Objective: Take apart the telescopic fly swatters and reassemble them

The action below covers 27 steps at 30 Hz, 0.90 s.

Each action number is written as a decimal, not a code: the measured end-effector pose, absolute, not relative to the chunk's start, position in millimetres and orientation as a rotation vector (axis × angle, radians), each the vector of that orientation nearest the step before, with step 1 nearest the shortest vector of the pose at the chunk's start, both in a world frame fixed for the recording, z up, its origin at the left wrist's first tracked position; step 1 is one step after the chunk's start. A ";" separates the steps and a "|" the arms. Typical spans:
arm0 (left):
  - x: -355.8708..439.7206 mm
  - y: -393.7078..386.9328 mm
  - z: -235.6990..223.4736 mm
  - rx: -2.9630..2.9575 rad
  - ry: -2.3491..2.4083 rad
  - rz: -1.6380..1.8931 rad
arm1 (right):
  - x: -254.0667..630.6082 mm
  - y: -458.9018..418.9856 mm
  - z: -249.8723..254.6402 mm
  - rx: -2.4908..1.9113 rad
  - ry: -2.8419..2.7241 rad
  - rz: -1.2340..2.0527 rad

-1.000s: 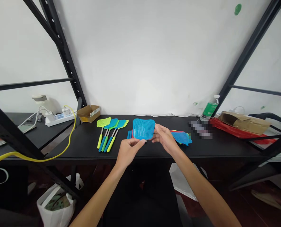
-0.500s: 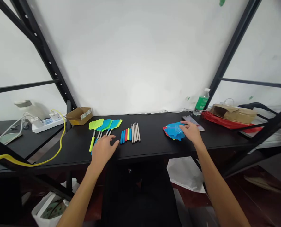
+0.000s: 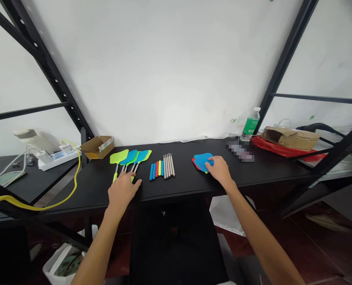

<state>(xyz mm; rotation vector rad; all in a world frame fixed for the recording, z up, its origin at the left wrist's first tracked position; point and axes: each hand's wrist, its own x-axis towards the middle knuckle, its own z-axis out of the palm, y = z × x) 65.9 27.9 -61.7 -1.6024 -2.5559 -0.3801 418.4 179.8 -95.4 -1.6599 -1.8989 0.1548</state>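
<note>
Near the front of the desk [image 3: 186, 174], the left hand [image 3: 123, 190] hangs over the lower ends of the swatters [image 3: 131, 157], thumb and fingers apart; contact there I cannot tell. The right hand's [image 3: 220, 171] grip touches the right side of the swatter heads [image 3: 201, 158], piled just left of it; whether it clamps 1, I cannot tell. Between the 2 hands lie 5 loose handles [image 3: 156, 170] beside metal rods [image 3: 168, 166]. Farther back stands a bottle [image 3: 250, 124].
</note>
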 end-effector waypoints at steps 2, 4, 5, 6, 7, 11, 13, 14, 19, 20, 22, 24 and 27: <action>66.9 27.5 -63.5 -1.586 -2.557 -0.390 | 408.8 178.0 -98.7 -1.621 -1.873 0.147; 66.8 27.3 -64.6 -1.559 -2.566 -0.394 | 405.1 176.7 -99.8 -1.601 -1.857 0.144; 66.6 27.3 -64.8 -1.543 -2.575 -0.393 | 405.2 175.9 -99.5 -1.597 -1.854 0.144; 66.3 27.4 -64.7 -1.526 -2.588 -0.389 | 406.2 174.9 -98.6 -1.592 -1.851 0.144; 66.1 27.5 -64.5 -1.508 -2.602 -0.382 | 407.8 173.9 -97.3 -1.587 -1.849 0.146; 65.9 27.0 -61.9 -1.472 -2.621 -0.315 | 413.8 170.1 -90.7 -1.547 -1.834 0.166; 67.1 25.9 -60.0 -1.478 -2.618 -0.283 | 414.5 168.7 -87.3 -1.513 -1.811 0.164; 68.1 25.2 -58.9 -1.482 -2.613 -0.277 | 414.2 168.0 -85.5 -1.490 -1.795 0.158; 76.0 20.5 -52.2 -1.437 -2.598 -0.274 | 408.9 160.7 -72.8 -1.330 -1.717 0.136; 77.6 19.7 -50.2 -1.431 -2.595 -0.276 | 407.0 158.3 -69.7 -1.290 -1.704 0.145; 81.5 18.4 -45.2 -1.441 -2.583 -0.289 | 401.6 152.7 -64.1 -1.188 -1.688 0.205; 87.7 17.2 -39.2 -1.480 -2.551 -0.336 | 392.8 146.0 -60.4 -1.079 -1.666 0.347; 106.3 14.3 -31.9 -1.618 -2.425 -0.476 | 372.1 132.6 -59.9 -0.922 -1.598 0.750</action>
